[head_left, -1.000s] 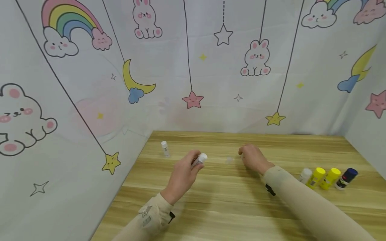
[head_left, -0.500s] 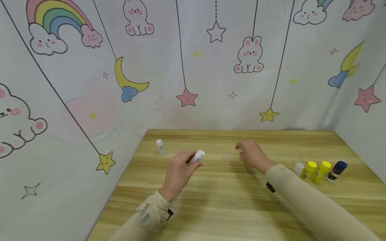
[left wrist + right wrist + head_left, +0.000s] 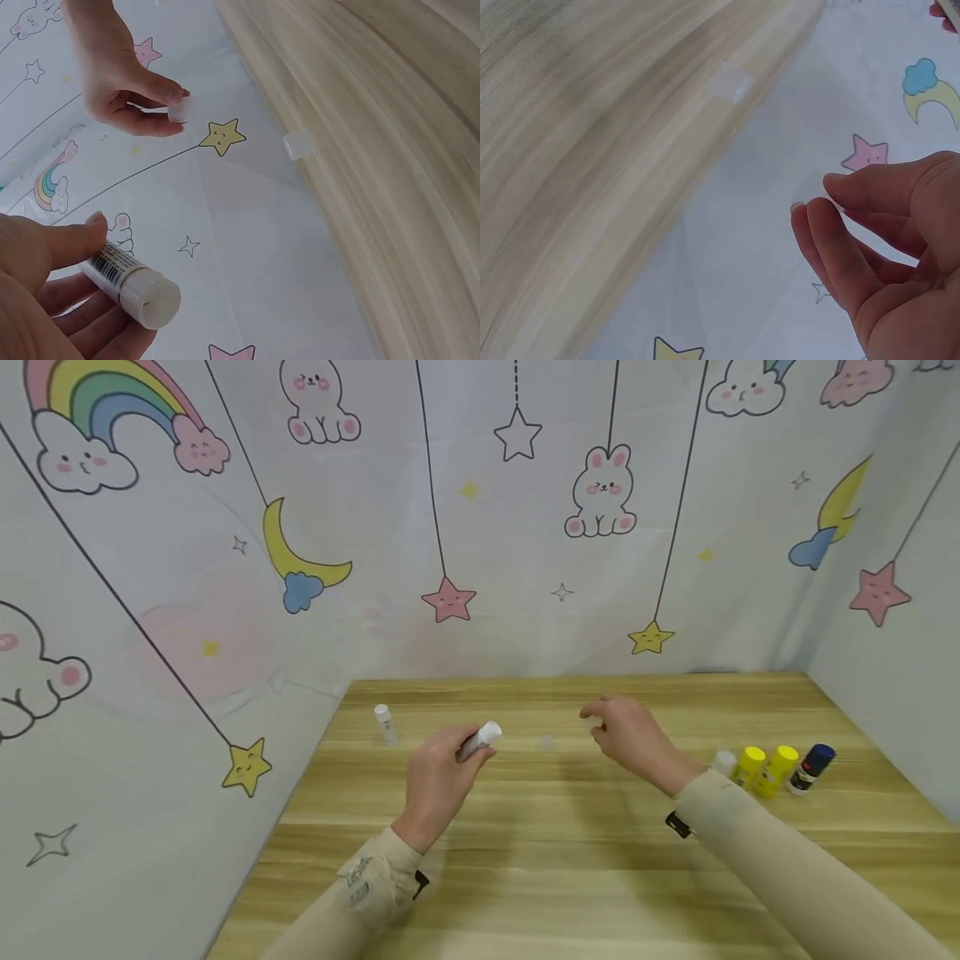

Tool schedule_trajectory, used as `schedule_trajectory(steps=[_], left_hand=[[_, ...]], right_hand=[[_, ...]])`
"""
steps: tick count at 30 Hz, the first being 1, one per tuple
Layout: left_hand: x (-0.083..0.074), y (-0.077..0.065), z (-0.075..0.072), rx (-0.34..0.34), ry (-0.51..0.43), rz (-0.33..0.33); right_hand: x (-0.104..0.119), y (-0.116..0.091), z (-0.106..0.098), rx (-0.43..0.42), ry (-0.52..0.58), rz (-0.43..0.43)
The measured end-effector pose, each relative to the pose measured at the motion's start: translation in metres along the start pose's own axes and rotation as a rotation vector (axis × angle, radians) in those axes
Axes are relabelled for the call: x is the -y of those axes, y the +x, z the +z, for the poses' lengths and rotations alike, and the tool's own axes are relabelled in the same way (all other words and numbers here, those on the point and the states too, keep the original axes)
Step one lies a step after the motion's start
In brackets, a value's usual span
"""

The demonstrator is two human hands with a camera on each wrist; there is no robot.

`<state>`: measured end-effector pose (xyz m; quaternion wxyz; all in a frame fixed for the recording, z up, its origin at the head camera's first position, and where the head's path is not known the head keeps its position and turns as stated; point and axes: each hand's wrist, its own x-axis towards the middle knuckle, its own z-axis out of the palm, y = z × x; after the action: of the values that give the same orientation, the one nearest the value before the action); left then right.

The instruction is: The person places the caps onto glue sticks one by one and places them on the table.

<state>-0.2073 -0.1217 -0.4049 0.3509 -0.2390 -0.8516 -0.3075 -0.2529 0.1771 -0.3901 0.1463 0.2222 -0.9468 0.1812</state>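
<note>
My left hand grips a white glue stick, fingers and thumb round its barrel. A barcode shows on its side and a pale round end points out of the hand. Over the table my right hand pinches a small translucent white cap between thumb and fingertips; in the right wrist view the fingers mostly hide it. Between the hands, a similar translucent piece sits on the wooden table.
Another white glue stick stands upright at the back left. To the right stand a white-topped tube, two yellow tubes and a bottle with a dark blue cap. A printed cloth hangs behind the table.
The head view has swung slightly to the right. My right hand has risen a little from the table with the cap. My left hand still holds the glue stick.
</note>
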Motion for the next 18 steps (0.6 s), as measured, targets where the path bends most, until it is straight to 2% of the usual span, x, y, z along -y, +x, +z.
schedule_trajectory(steps=[18], left_hand=[[-0.003,0.006,0.013,0.021,0.007,-0.008]], right_hand=[[0.013,-0.022,-0.025,-0.126,0.031,-0.012]])
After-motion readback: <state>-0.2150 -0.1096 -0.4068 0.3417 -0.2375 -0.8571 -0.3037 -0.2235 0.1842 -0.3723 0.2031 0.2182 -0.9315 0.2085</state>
